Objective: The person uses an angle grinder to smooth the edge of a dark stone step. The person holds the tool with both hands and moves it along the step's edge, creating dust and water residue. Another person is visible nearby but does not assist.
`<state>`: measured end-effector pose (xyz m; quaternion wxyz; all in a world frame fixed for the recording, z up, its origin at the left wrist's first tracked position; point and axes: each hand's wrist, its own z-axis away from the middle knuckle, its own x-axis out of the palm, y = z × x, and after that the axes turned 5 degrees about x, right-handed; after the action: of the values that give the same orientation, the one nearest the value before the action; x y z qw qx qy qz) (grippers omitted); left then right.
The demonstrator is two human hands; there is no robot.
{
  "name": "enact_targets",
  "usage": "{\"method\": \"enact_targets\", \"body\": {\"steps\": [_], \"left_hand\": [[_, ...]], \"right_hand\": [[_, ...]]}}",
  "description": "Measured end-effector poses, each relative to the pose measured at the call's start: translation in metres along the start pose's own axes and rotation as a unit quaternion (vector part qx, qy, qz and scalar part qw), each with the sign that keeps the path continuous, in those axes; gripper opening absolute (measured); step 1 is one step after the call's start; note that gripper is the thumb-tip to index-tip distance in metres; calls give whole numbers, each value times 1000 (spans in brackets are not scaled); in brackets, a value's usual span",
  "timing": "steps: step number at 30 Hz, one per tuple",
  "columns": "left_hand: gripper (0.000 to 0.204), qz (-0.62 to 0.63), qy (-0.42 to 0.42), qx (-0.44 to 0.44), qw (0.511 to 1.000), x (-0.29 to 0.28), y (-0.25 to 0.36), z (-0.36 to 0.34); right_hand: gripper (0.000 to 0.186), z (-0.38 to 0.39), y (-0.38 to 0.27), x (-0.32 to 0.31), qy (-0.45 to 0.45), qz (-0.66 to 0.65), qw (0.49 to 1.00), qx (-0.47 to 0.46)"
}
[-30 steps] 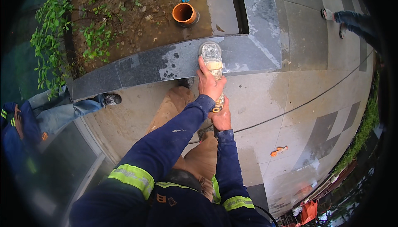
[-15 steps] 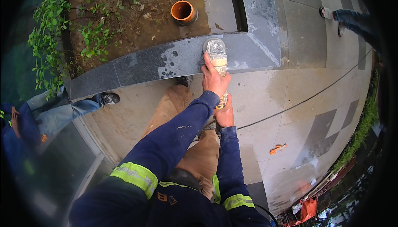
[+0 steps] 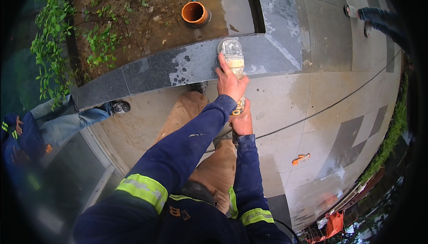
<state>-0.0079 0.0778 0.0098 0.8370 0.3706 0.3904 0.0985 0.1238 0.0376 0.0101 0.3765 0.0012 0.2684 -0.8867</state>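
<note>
A dust-caked angle grinder (image 3: 237,63) is held in both my hands, its disc end over the dark grey stone curb (image 3: 151,72) near the curb's corner. My left hand (image 3: 232,84) wraps round the front of its body, with the index finger stretched along the side. Behind it, my right hand (image 3: 242,122) grips the rear end. The disc's rim shows round the head, but whether it touches the stone cannot be told. Wet patches and pale smears mark the curb.
Beyond the curb, muddy water surrounds an upright orange pipe (image 3: 195,14). Leafy branches (image 3: 55,56) hang at left. A black cable (image 3: 330,105) crosses the paving, where an orange-and-white glove-like item (image 3: 301,159) lies. One person (image 3: 33,132) is at left, another's legs (image 3: 379,21) at upper right.
The view has shifted slightly. Both my hands keep their hold on the angle grinder, which stays at nearly the same spot over the curb.
</note>
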Motion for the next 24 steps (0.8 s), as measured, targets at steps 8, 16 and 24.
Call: {"method": "enact_targets", "body": {"steps": [8,16,24], "left_hand": [[113,7,-14,4,1000,9,7,-3],[111,12,-10,-1,1000,12,4,6],[112,-2,9,-21,1000,2,-13,23]], "right_hand": [[94,-1,-3,-10,7,-16,1000,14],[94,6,-6,-12,10,-6,1000,13],[94,11,28,2,16,5,998,-66]]}}
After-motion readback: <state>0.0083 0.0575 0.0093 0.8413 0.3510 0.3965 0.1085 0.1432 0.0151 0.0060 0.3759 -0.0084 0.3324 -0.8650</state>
